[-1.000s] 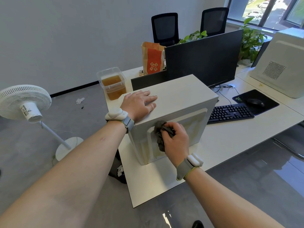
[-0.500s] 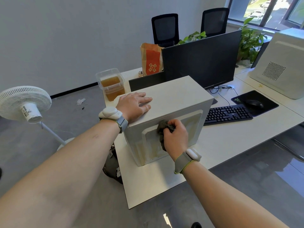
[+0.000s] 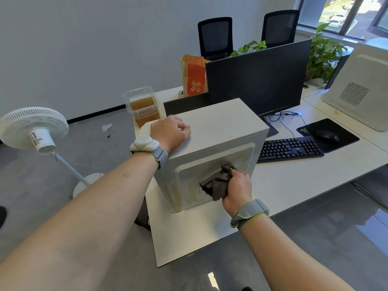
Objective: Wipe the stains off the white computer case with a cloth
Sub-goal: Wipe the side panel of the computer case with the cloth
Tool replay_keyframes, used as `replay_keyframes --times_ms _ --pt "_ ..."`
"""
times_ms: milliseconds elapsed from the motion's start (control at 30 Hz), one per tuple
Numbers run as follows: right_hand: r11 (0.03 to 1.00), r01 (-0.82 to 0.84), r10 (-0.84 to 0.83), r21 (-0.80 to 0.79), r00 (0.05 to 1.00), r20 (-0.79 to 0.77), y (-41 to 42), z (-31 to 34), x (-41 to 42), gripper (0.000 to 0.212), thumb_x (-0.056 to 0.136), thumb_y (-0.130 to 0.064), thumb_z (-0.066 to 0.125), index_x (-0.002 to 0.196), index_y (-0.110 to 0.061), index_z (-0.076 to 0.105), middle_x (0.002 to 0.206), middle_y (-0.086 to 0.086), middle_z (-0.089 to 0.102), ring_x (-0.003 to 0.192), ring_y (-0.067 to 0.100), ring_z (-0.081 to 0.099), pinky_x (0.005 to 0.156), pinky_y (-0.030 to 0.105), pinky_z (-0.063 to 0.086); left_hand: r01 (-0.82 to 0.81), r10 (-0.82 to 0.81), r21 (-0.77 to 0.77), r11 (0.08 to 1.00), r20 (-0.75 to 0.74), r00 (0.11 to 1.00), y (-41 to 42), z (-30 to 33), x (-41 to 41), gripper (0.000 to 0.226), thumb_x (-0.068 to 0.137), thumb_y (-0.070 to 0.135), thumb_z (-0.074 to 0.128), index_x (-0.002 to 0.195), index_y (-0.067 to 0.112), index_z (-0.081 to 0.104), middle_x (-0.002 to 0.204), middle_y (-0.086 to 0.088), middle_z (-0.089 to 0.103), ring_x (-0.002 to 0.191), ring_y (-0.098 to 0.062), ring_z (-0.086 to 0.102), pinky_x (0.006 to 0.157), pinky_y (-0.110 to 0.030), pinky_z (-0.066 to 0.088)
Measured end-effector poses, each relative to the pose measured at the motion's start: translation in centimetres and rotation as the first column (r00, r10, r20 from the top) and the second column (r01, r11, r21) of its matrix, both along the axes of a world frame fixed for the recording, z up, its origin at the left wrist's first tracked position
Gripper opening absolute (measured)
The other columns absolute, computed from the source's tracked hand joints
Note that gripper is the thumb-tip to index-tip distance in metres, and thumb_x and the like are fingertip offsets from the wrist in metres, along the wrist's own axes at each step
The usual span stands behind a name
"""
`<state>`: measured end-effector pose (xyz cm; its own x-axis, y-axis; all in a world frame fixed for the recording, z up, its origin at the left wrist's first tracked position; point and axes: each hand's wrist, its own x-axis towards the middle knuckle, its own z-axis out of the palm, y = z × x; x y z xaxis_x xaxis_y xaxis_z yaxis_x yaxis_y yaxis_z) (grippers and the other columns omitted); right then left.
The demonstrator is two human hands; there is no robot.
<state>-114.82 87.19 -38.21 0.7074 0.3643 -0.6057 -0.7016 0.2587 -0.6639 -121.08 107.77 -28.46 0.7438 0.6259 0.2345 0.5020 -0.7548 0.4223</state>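
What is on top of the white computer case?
Only the left hand rests on the white computer case, its fingers curled under. The patch of the top beneath that hand is covered.

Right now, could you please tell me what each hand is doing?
Left hand: holds nothing, fingers curled, resting on the computer case.
Right hand: gripping the cloth.
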Motion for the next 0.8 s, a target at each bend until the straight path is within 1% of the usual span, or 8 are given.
replay_keyframes --times_ms 67,133,200,300,367,500,667,800 --pt "0.993 0.108 -0.103 -0.046 0.99 0.1 0.4 0.3 1.0 0.025 0.103 -0.019 0.056 0.127 -0.013 0.056 0.11 0.012 0.065 0.097 0.029 0.067 0.085 0.044 0.059 -0.012 0.012 0.058 0.998 0.0 1.0 -0.3 -0.2 0.1 0.027 0.094 0.041 0.059 0.107 0.031 0.08 0.124 0.012 0.068 0.112 -0.017 0.058 0.096 -0.036 0.04" --pt "0.993 0.093 -0.081 -0.077 0.986 0.145 1.4 0.7 0.6 0.023 0.105 -0.019 0.05 0.128 -0.017 0.055 0.108 0.008 0.065 0.1 0.026 0.066 0.087 0.042 0.058 0.003 -0.001 0.113 0.994 -0.022 1.0 -0.3 -0.5 0.1 0.027 0.093 0.043 0.056 0.105 0.031 0.078 0.121 0.011 0.069 0.108 -0.017 0.058 0.095 -0.038 0.043" --pt "0.983 -0.039 0.073 -0.178 0.98 0.186 2.6 0.7 -0.6 0.022 0.1 -0.009 0.05 0.119 -0.02 0.052 0.103 0.012 0.065 0.096 0.033 0.067 0.079 0.045 0.059 0.008 -0.004 0.124 0.992 -0.035 0.999 -0.2 -0.5 0.1 0.026 0.094 0.044 0.055 0.105 0.031 0.076 0.12 0.011 0.068 0.106 -0.016 0.056 0.094 -0.039 0.043" --pt "0.917 -0.309 0.353 -0.251 0.924 0.149 2.7 0.4 -1.7 0.025 0.091 0.0 0.056 0.111 -0.015 0.056 0.109 0.025 0.066 0.094 0.041 0.069 0.081 0.056 0.06 0.012 -0.007 0.124 0.992 -0.043 0.999 -0.1 -0.7 0.0 0.023 0.095 0.044 0.055 0.103 0.033 0.074 0.121 0.012 0.066 0.107 -0.017 0.054 0.095 -0.04 0.042" --pt "0.941 -0.25 0.295 -0.229 0.938 0.185 2.0 -0.1 -1.2 0.021 0.092 -0.002 0.058 0.109 -0.014 0.06 0.108 0.025 0.068 0.091 0.039 0.069 0.083 0.056 0.059 0.017 -0.012 0.13 0.991 -0.045 0.999 0.1 -0.9 0.0 0.023 0.095 0.044 0.054 0.103 0.033 0.073 0.12 0.012 0.066 0.108 -0.018 0.054 0.096 -0.042 0.044" --pt "0.979 0.066 0.0 -0.191 0.945 0.328 0.9 0.1 0.9 0.018 0.097 -0.015 0.059 0.113 -0.022 0.061 0.11 0.008 0.069 0.1 0.027 0.068 0.089 0.047 0.06 0.022 -0.013 0.164 0.986 -0.057 0.998 0.1 -0.9 0.2 0.024 0.096 0.043 0.053 0.105 0.032 0.072 0.12 0.01 0.065 0.107 -0.017 0.054 0.094 -0.04 0.044" --pt "0.935 -0.265 0.331 -0.233 0.888 0.317 0.7 -0.4 0.9 0.017 0.094 -0.007 0.063 0.106 -0.017 0.069 0.103 0.019 0.073 0.093 0.039 0.073 0.082 0.059 0.061 0.022 -0.012 0.146 0.989 -0.068 0.998 -0.1 -1.0 0.0 0.024 0.095 0.042 0.05 0.104 0.032 0.071 0.118 0.008 0.065 0.106 -0.019 0.055 0.095 -0.044 0.046" --pt "0.995 -0.013 0.041 -0.094 0.953 0.3 -1.6 0.0 3.3 0.019 0.095 -0.007 0.06 0.111 -0.015 0.068 0.113 0.021 0.071 0.106 0.039 0.069 0.094 0.057 0.058 0.017 -0.003 0.151 0.988 -0.098 0.995 -0.4 -0.7 0.3 0.025 0.093 0.042 0.049 0.103 0.032 0.069 0.117 0.006 0.064 0.103 -0.02 0.055 0.094 -0.045 0.047"
